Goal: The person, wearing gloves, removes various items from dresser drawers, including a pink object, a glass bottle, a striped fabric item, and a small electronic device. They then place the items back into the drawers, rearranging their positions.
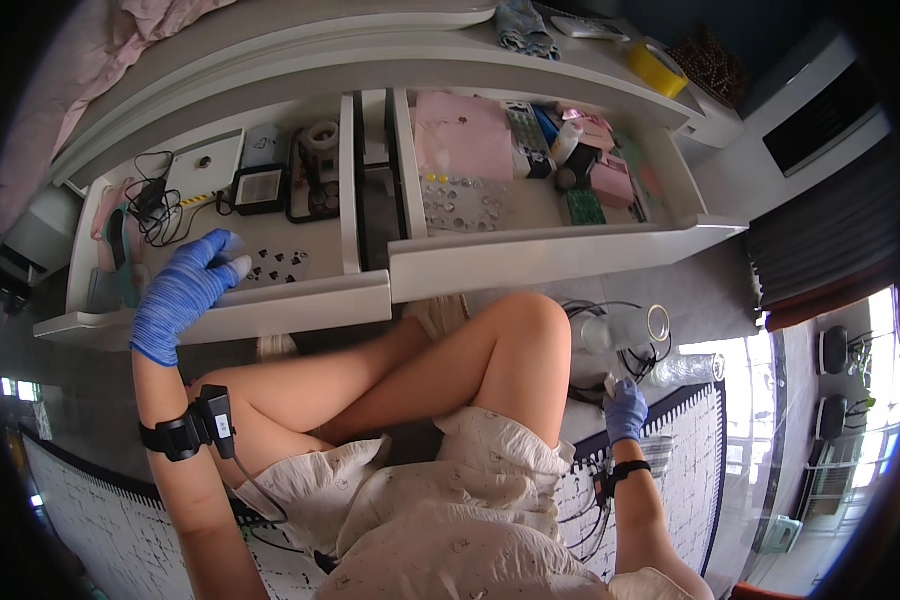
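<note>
My left hand [187, 289], in a blue knit glove, reaches over the front of the left drawer [307, 300], fingers bent beside several playing cards [277, 266]; whether it touches one is hidden. Behind it lie a tangle of black cables [154, 206], a white flat device [206, 163] and a black-framed case [259, 189]. My right hand [625, 411], gloved too, is low at the right near the floor, closed around a small pale object [610, 384] that I cannot identify. Black cables [586, 393] lie next to it, with a clear jar [607, 332] and a plastic-wrapped roll [686, 370] beyond.
The open right drawer [540, 259] holds a pink envelope [465, 139], clear round pieces [461, 202], a pink box [612, 181] and a green box [585, 207]. Yellow tape [656, 69] stands on the top. My crossed legs are before the drawers; a patterned rug [690, 450] lies beneath.
</note>
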A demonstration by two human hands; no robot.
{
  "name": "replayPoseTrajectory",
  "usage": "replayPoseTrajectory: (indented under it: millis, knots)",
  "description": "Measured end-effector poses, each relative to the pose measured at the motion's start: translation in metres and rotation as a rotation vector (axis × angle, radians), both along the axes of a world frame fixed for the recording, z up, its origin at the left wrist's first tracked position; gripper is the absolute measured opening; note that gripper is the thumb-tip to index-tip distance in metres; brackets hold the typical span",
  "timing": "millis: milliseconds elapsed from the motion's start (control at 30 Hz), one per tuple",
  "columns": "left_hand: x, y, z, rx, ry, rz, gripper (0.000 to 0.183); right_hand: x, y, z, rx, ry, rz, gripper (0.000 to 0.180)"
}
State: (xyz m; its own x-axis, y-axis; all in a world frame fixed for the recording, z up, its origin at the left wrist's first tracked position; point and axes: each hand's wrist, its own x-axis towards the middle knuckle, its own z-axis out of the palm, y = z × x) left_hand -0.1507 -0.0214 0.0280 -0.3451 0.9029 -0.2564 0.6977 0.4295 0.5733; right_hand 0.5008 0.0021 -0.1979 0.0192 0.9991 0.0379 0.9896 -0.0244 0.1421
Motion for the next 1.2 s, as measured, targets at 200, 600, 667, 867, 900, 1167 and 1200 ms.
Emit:
replayPoseTrajectory:
  millis: [200,600,667,867,900,1167,1200]
  knots:
    - [0.001,-0.005,0.0,0.091,0.06,-0.025,0.032,-0.031,0.0,-0.002,-0.236,0.009,-0.021,0.038]
    - [-0.003,-0.002,-0.003,0.147,0.113,0.044,0.038,-0.193,0.041,0.183,0.486,0.531,0.646,0.031]
    - [-0.007,-0.001,-0.005,0.102,0.098,0.048,0.04,-0.245,0.051,0.215,0.575,0.559,0.72,0.038]
    - [-0.013,0.005,-0.01,0.057,0.121,0.026,0.043,-0.292,0.096,0.201,0.602,0.425,0.892,0.04]
    - [-0.013,0.003,-0.011,0.053,0.116,0.029,0.044,-0.291,0.094,0.2,0.614,0.425,0.892,0.039]
    - [-0.018,0.004,-0.017,0.051,0.121,0.012,0.044,-0.284,0.079,0.196,0.614,0.444,0.9,0.039]
    - [-0.019,0.003,-0.018,0.06,0.116,0.0,0.044,-0.284,0.079,0.196,0.608,0.447,0.9,0.039]
